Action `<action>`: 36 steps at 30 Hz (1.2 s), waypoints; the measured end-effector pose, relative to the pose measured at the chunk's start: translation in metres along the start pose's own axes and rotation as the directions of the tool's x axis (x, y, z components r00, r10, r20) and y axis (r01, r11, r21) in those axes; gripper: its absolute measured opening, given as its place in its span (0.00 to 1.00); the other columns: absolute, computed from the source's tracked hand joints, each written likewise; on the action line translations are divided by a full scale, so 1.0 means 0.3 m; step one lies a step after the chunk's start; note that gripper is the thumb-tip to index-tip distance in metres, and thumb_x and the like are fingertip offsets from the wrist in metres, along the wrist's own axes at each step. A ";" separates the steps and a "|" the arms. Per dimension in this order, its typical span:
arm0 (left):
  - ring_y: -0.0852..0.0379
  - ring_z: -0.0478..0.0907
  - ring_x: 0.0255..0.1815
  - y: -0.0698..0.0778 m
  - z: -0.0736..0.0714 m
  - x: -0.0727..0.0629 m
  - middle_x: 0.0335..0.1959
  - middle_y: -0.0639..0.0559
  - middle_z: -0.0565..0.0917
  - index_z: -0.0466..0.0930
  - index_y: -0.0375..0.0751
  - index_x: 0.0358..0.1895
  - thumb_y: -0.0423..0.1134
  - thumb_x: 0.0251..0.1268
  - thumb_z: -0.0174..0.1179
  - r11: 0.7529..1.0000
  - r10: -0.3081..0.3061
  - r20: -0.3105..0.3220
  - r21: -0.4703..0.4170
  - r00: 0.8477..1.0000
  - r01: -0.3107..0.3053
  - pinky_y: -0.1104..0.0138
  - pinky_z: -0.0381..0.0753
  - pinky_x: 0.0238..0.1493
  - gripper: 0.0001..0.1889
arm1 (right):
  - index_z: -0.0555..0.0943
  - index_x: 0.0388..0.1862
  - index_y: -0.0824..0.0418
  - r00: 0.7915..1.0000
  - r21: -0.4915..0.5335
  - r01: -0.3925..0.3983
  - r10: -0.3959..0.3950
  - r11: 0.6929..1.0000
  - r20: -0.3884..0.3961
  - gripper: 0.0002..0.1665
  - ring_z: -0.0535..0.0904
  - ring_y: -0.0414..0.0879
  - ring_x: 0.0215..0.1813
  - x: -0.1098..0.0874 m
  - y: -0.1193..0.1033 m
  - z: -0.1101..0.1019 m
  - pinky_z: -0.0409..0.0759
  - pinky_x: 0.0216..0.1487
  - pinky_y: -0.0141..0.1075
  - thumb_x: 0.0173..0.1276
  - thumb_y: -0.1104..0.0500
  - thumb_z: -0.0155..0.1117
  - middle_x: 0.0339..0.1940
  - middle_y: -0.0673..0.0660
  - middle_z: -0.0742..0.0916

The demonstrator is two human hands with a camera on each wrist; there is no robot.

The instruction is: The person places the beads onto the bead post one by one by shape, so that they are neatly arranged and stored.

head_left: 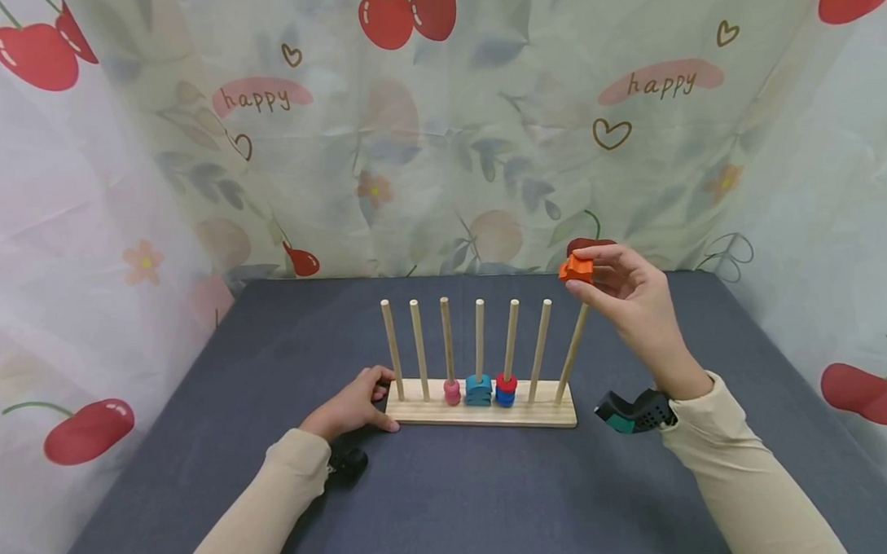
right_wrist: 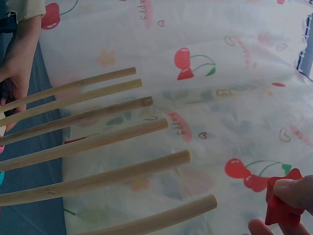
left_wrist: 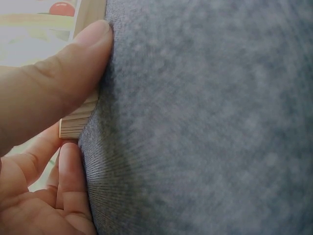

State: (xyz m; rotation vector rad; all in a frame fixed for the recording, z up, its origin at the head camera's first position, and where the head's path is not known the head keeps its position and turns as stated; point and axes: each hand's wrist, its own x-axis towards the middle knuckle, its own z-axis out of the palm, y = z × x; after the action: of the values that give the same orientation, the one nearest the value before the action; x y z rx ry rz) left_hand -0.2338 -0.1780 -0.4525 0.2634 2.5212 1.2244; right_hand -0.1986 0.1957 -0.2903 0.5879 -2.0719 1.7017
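Observation:
My left hand (head_left: 356, 404) grips the left end of a wooden peg stand (head_left: 485, 416), thumb at the front edge and fingers behind. In the left wrist view the thumb (left_wrist: 63, 73) lies against the base's wood (left_wrist: 76, 122). My right hand (head_left: 631, 299) pinches an orange star-shaped bead (head_left: 577, 269) by the top of the slanting rightmost peg (head_left: 574, 346). Whether the peg enters its hole cannot be told. The bead (right_wrist: 283, 200) looks redder in the right wrist view, between thumb and fingers.
On the middle pegs sit a pink bead (head_left: 452, 392), teal wavy beads (head_left: 478, 391), and a red bead (head_left: 506, 383) over a blue bead (head_left: 505, 399). Several bare pegs stand upright. A dark cloth (head_left: 451, 497) covers the table, with a cherry-print curtain (head_left: 439, 163) behind.

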 end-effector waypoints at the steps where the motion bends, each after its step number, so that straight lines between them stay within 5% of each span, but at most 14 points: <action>1: 0.47 0.68 0.55 0.001 0.000 0.000 0.55 0.41 0.68 0.69 0.36 0.59 0.30 0.39 0.78 1.000 0.002 0.002 -0.001 1.000 -0.002 0.52 0.68 0.61 0.39 | 0.78 0.56 0.63 1.000 -0.009 0.002 -0.002 1.000 0.008 0.22 0.83 0.39 0.47 0.002 0.002 0.001 0.79 0.47 0.26 0.61 0.69 0.67 0.49 0.49 0.82; 23: 0.47 0.68 0.54 0.001 -0.001 0.002 0.54 0.41 0.68 0.69 0.36 0.59 0.30 0.39 0.78 1.000 0.001 0.003 0.010 1.000 -0.001 0.52 0.68 0.60 0.39 | 0.76 0.57 0.65 0.991 -0.104 -0.029 0.042 0.994 0.129 0.23 0.81 0.36 0.44 -0.008 0.059 0.021 0.79 0.44 0.26 0.63 0.65 0.68 0.45 0.40 0.84; 36: 0.47 0.68 0.54 0.003 -0.004 0.001 0.55 0.41 0.68 0.69 0.36 0.59 0.31 0.38 0.79 1.000 0.000 0.004 0.013 1.000 -0.001 0.52 0.68 0.61 0.39 | 0.80 0.51 0.62 0.974 -0.222 -0.106 0.146 0.969 0.173 0.19 0.78 0.40 0.34 -0.026 0.093 0.026 0.77 0.34 0.29 0.61 0.60 0.70 0.41 0.44 0.83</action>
State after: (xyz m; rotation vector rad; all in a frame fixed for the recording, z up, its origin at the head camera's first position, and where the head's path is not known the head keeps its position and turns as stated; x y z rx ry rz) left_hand -0.2343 -0.1781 -0.4512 0.2693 2.5267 1.2066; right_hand -0.2077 0.1933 -0.3188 0.5786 -2.4346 1.5140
